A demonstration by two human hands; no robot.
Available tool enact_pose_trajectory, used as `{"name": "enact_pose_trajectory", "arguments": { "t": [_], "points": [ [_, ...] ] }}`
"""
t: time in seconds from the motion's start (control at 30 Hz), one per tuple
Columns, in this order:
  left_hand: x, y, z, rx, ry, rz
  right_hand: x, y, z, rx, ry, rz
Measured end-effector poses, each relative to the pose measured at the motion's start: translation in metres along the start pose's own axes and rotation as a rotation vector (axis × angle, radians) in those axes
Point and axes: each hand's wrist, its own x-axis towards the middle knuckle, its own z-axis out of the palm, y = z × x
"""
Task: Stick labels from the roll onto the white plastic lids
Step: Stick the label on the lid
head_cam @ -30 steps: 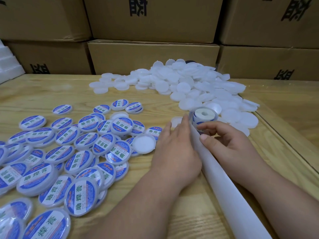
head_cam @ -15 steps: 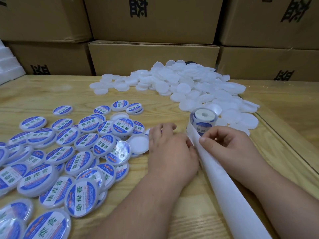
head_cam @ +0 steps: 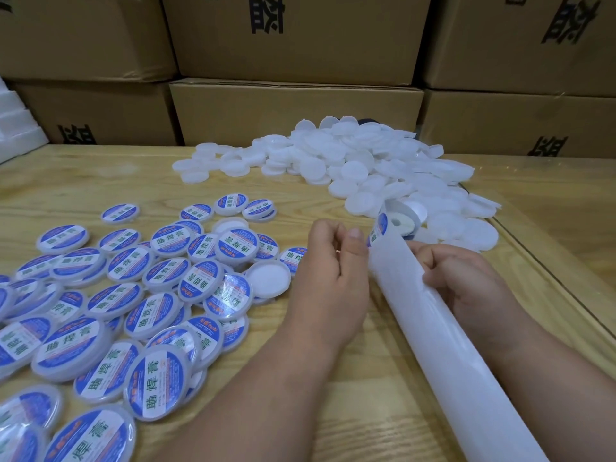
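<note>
My left hand [head_cam: 333, 275] is raised just off the table, fingers loosely curled with a small gap and nothing between them. Its thumb tip is right beside a blue label [head_cam: 380, 228] that curls off the white backing strip [head_cam: 433, 328]. My right hand [head_cam: 466, 281] grips that strip from underneath, just below the label roll [head_cam: 405, 218]. One bare white lid [head_cam: 268, 278] lies to the left of my left hand. A big pile of unlabelled white lids [head_cam: 366, 168] sits behind the roll. Several labelled lids [head_cam: 133, 295] spread over the left of the table.
Stacked cardboard boxes [head_cam: 293, 115] wall off the back of the wooden table [head_cam: 350, 395]. White foam pieces [head_cam: 13, 128] sit at the far left. The backing strip trails off toward the lower right edge of view.
My left hand lifted off the table and came up to the label's edge. My right hand pulled the strip so a label peels forward over the bend; the roll tipped toward me.
</note>
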Motion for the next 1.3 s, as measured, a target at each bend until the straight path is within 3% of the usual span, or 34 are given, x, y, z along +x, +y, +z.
{"name": "enact_pose_trajectory", "arguments": {
  "t": [0.13, 0.27, 0.43, 0.57, 0.8, 1.0, 1.3],
  "points": [
    [0.003, -0.001, -0.001, 0.007, -0.031, -0.092, 0.001, 0.005, -0.001, -0.067, -0.068, -0.018],
    [0.002, -0.004, -0.001, 0.098, -0.129, -0.076, 0.000, 0.004, -0.001, -0.091, -0.084, -0.011],
    [0.001, -0.003, 0.000, 0.126, -0.118, -0.046, 0.001, 0.001, 0.004, -0.149, 0.147, 0.071],
    [0.000, -0.004, 0.001, 0.107, -0.127, -0.031, 0.002, -0.001, 0.008, -0.153, 0.197, 0.093],
    [0.000, -0.002, 0.002, 0.038, -0.188, -0.034, -0.002, -0.006, 0.009, -0.169, 0.151, 0.071],
    [0.002, -0.003, 0.001, -0.004, -0.141, -0.091, -0.004, -0.009, 0.011, -0.125, 0.051, 0.077],
    [0.002, -0.002, 0.001, -0.021, -0.083, -0.097, -0.001, -0.004, 0.006, -0.076, 0.039, 0.087]
  ]
}}
